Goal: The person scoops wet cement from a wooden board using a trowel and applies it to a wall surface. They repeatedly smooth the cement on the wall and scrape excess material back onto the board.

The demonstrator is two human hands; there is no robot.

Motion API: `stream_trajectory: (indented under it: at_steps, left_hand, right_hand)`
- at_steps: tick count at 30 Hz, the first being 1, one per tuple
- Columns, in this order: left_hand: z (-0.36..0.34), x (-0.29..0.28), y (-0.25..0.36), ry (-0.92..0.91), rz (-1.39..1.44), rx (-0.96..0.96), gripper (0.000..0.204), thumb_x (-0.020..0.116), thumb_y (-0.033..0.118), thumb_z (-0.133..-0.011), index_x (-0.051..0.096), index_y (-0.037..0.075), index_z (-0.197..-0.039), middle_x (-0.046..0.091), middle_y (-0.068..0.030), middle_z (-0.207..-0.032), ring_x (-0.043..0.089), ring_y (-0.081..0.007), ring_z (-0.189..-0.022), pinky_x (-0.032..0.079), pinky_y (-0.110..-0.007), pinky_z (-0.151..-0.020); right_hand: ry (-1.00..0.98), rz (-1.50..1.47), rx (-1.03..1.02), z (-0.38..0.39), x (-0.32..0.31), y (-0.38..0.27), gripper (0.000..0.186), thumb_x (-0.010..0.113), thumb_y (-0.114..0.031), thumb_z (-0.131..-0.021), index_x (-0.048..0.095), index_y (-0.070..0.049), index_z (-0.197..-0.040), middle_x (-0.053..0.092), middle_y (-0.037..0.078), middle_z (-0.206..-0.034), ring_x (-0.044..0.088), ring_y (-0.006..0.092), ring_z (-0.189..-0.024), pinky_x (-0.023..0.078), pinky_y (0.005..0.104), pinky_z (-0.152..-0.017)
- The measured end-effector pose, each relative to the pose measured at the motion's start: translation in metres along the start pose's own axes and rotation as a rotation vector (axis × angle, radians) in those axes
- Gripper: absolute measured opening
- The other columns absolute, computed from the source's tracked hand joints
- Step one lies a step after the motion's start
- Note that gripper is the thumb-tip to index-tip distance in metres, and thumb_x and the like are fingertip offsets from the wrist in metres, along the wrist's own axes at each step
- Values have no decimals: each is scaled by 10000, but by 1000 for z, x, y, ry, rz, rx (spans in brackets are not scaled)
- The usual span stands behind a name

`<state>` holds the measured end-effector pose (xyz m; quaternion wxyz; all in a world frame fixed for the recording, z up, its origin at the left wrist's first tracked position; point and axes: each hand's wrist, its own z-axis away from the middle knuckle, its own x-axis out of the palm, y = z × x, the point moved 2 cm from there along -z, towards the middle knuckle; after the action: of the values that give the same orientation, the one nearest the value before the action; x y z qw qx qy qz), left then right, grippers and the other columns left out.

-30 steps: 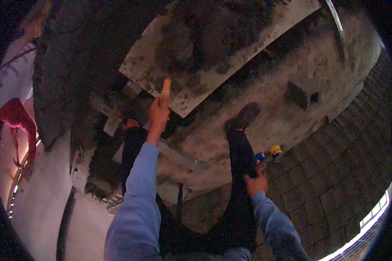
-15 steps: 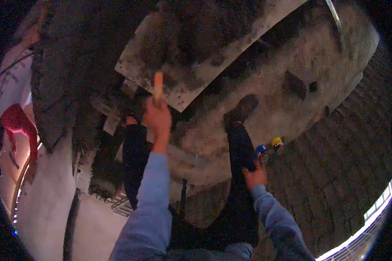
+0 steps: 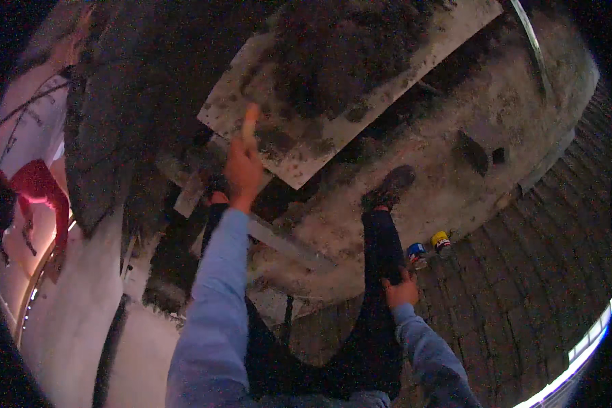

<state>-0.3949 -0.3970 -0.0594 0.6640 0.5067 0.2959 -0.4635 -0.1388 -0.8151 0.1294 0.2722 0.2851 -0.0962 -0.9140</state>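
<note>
My left hand [image 3: 243, 170] is closed round a short tan-orange stick-like tool [image 3: 250, 121] that points up over the lower corner of a pale board [image 3: 306, 163]; its tip is too blurred to make out. The board is coated with dark, speckled material. My right hand [image 3: 402, 292] grips my right leg [image 3: 381, 245], fingers curled on the dark trouser. Just beyond that hand stand a blue container [image 3: 416, 256] and a yellow container [image 3: 440, 245]. My dark shoe [image 3: 391, 187] rests on a stained pale concrete surface [image 3: 469, 183], near the board.
At far left another person in red [image 3: 44, 190] bends over beside a curved lit edge. A grey paved floor [image 3: 496, 292] lies at the lower right. A small dark block [image 3: 476, 149] sits on the concrete. A pale strip [image 3: 534, 54] runs at the upper right.
My left hand with the tool has moved up a little relative to the board. The view has shifted slightly. My right hand stays on my leg.
</note>
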Motion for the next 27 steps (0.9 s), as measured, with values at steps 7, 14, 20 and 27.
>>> stream_trajectory:
  at_steps: [7, 14, 20, 27]
  left_hand:
    - [-230, 4, 26, -43, -122, 119, 395, 513, 343, -970, 555, 91, -1271, 683, -248, -944, 647, -445, -931, 513, -535, -781]
    - [-154, 29, 46, -96, 57, 244, 433, 524, 346, -971, 538, 96, -1325, 694, -219, -941, 647, -442, -931, 515, -519, -815]
    - [-81, 14, 53, -250, 96, 14, 455, 557, 326, -962, 522, 77, -1341, 684, -219, -1023, 643, -456, -920, 514, -513, -816]
    - [-73, 95, 85, -118, 127, 2, 420, 580, 311, -941, 562, 76, -1289, 687, -216, -876, 667, -408, -754, 517, -542, -669]
  right_hand:
    - [-13, 7, -31, -13, 2, -46, 709, 763, -415, -751, 531, -159, -1370, 550, 235, -1321, 555, 415, -1192, 468, 476, -997]
    - [-34, 59, -13, -29, 3, -50, 727, 733, -421, -761, 510, -107, -1378, 578, 253, -1268, 591, 437, -1118, 475, 492, -975]
    - [-110, 107, 0, -54, -7, -60, 780, 728, -461, -751, 486, -118, -1408, 533, 250, -1332, 596, 430, -1130, 481, 495, -971]
    - [-144, 110, -24, -54, -16, -90, 770, 720, -501, -764, 509, -107, -1390, 505, 214, -1399, 570, 404, -1188, 467, 476, -1005]
